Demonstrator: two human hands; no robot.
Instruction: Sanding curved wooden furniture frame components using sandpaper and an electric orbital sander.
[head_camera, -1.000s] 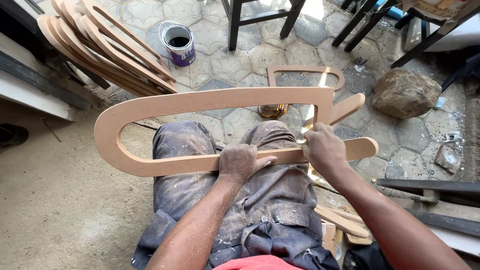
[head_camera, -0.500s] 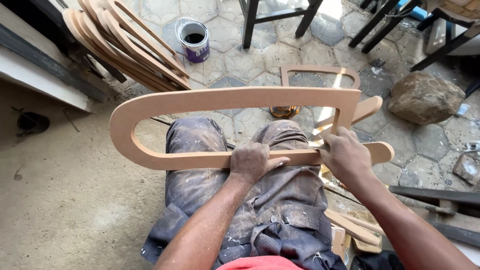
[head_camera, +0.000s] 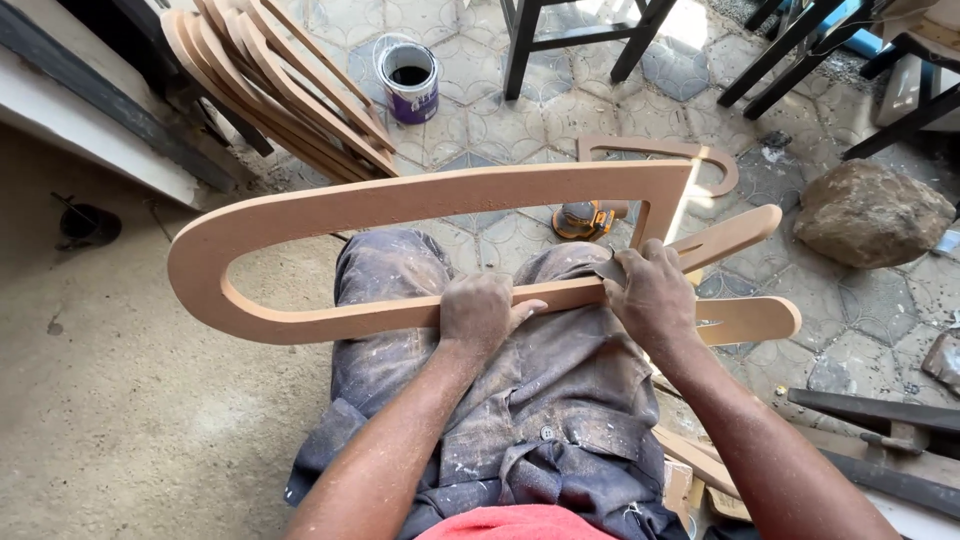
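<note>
The left hand has its fingers clamped over the lower rail of a long wooden loop frame, thumb lying along the rail toward the right. Just beside it, the right hand has its fingers closed around a small dark scrap, apparently sandpaper, pressed on the same rail near the frame's squared end.

The frame rests across the person's lap on paint-spattered trousers. Its long axis runs left to right: the rounded bow points away to the left of both hands, and the two tail ends stick out past the right fingers.

Judging by the even, pale surface, much of the frame looks smoothed, and the working spot sits near the right end; how much edge remains I cannot tell.

Beyond the fingers lie a stack of similar frames, a paint can, a small sander and a rock.
</note>
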